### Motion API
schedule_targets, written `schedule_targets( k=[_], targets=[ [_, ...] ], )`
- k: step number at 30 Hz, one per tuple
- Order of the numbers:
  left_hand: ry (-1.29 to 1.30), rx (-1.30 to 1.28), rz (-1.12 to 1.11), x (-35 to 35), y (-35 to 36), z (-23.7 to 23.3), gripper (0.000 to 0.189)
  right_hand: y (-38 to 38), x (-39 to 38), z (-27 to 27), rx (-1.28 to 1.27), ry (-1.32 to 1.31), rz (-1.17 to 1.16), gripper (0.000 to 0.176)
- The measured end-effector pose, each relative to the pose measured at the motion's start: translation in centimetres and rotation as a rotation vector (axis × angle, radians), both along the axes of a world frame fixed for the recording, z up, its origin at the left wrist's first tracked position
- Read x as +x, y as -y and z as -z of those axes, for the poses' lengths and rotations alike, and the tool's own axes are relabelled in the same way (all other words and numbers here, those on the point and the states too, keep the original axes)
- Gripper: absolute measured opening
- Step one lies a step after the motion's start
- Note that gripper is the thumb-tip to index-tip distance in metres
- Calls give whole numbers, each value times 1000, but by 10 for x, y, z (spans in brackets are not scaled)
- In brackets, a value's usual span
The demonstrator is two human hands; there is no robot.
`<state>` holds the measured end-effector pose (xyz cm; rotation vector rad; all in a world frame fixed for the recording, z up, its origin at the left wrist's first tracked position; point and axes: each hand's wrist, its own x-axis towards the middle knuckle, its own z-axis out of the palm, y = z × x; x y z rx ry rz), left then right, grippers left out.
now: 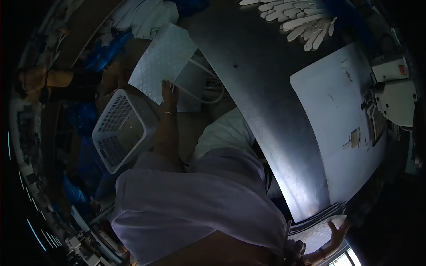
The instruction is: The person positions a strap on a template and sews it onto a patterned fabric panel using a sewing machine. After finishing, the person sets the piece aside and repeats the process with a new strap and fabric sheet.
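Observation:
My left hand [170, 95] is at the lower edge of a pale patterned sheet [159, 62] at the upper left, its fingers closed on that edge. Under and beside the sheet are another pale piece [191, 82] and looped pale strips [213, 95]. At the lower right, my right hand [338, 234] has its thumb and fingers apart. It lies against the edge of a white patterned piece [315, 235], beside several dark curved layers at the end of the metal table. Part of this hand's contact is too dark to make out.
A white basket [144, 122] stands left of my left arm. The metal table [262, 106] bears a pile of pale narrow pieces [297, 17]. At right are a white board [328, 115] and a machine [396, 99]. A person [57, 80] is at the far left.

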<state>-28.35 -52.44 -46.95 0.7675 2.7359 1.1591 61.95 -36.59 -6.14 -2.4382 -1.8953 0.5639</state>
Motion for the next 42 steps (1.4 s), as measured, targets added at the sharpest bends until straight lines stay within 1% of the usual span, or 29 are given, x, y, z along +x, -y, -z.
schedule_targets(
  k=[1,2,3,4,5,6,7,8,9,10,13,15,16,18,19,20,22,23,24,25,26,27,29,30,32,33,34,35,42],
  targets=[
    [-49,-102,158,33,0,9,69,1,14,11,30,-77,-51,94],
    [-116,-380,307,42,1,15,83,9,28,17,72,-130,-76,95],
    [48,-359,448,43,3,30,84,12,13,8,47,-66,-50,95],
    [-28,-269,715,33,2,38,84,18,10,9,80,28,-58,94],
    [-156,-122,802,18,-4,63,85,21,-13,2,157,99,-119,92],
    [-275,-237,748,8,-17,45,71,23,-39,-10,149,49,1,91],
    [-442,-203,632,-22,-24,51,60,27,-48,-11,260,77,-47,84],
    [-433,-173,709,-21,-42,-4,60,29,-41,-16,238,22,-37,77],
    [-554,-629,242,-25,-69,-77,46,31,-37,-20,226,-50,-51,70],
    [-566,-613,264,-6,-89,-132,46,37,-44,-26,236,-49,-24,70],
    [-268,639,15,-20,-159,-289,34,45,-52,-38,236,-140,139,43],
    [-316,714,111,58,-192,-387,38,64,-33,-35,302,-147,82,38],
    [-321,713,123,89,-211,-411,38,75,-20,-37,373,-137,5,33],
    [-323,788,534,156,-249,-444,38,117,9,-52,740,-269,156,31],
    [-342,832,803,220,-262,-463,36,136,28,-60,939,-398,56,33],
    [-256,800,1023,272,-268,-470,33,159,54,-66,1136,-524,-43,35],
    [-96,680,1695,368,-267,-474,31,210,156,-82,867,-794,-136,39],
    [-124,516,1944,418,-263,-467,32,177,37,-92,1072,-562,-119,40],
    [-150,484,2171,464,-255,-449,35,173,23,-92,1079,-553,-112,40],
    [-109,562,2319,508,-244,-428,36,172,18,-94,941,-434,-32,38],
    [-130,582,2434,546,-229,-411,39,169,11,-98,801,-315,44,37],
    [-174,560,2521,581,-213,-393,42,163,-2,-96,801,-270,35,32],
    [-437,616,2609,633,-188,-373,53,179,15,-92,881,-310,22,30],
    [-454,617,2604,648,-180,-365,53,187,21,-91,936,-358,26,28],
    [-593,330,2704,667,-166,-352,64,185,21,-95,1051,-281,24,30],
    [-599,324,2703,669,-164,-349,64,176,41,-99,1019,-272,23,29],
    [-545,304,2698,671,-163,-346,67,193,12,-94,987,-264,21,28],
    [-496,283,2692,673,-165,-345,69,174,-95,-78,957,-257,19,27],
    [-445,384,2653,666,-183,-351,57,134,-102,-84,720,-224,-44,21]
  ],
)
